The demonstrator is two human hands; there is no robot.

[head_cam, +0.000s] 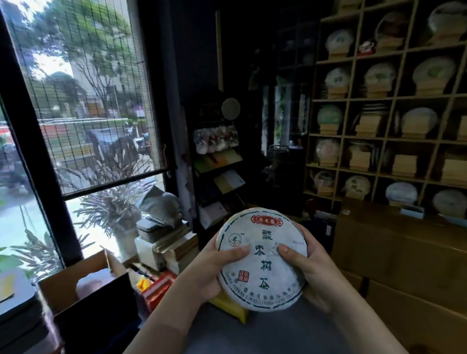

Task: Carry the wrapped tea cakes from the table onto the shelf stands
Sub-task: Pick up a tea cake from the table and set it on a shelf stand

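Note:
A round tea cake (262, 271) in white paper, printed with dark green characters and a red label at the top, is held face up in front of me. My left hand (211, 267) grips its left edge, thumb lying across the face. My right hand (307, 272) grips its right edge, thumb also on the face. The wooden grid shelf (407, 96) fills the upper right; most cells hold a wrapped cake on a wooden stand, and a few stands (404, 165) in the lower right cells stand bare.
Large brown cardboard boxes (404, 253) sit below the shelf at right. A dark display rack (221, 172) stands ahead. A big window (73, 103) fills the left, with a potted plant (117, 215), stacked boxes and red and yellow packets beneath it.

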